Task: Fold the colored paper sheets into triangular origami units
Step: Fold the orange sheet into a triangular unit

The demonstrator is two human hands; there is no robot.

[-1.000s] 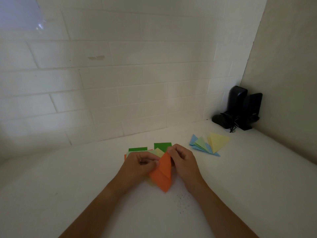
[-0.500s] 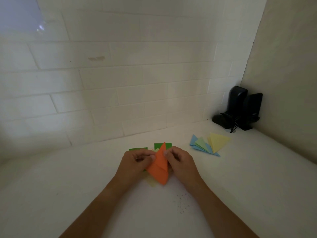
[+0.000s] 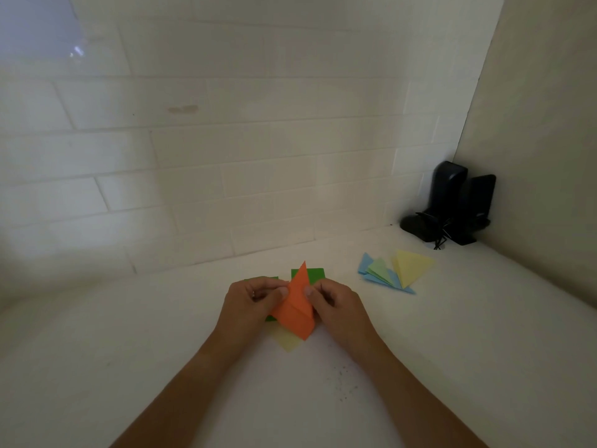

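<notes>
both hands on the orange paper (image 3: 295, 307) now, left hand (image 3: 250, 300) pinching its left edge, right hand (image 3: 336, 305) pinching the right, tip pointing up and away. it sits over green sheets (image 3: 311, 273) and a yellow sheet (image 3: 287, 341) on the counter (image 3: 452, 334). folded triangles (image 3: 392, 271) lie off to the right.

The orange paper (image 3: 295, 310) looks matt and sharply creased — so do the pastel folded triangles (image 3: 392, 271). White tabletop (image 3: 129, 350) is smooth, dull; the brick wall (image 3: 226, 156) painted matt. Black speakers (image 3: 452, 205) — probably glossy plastic.
</notes>
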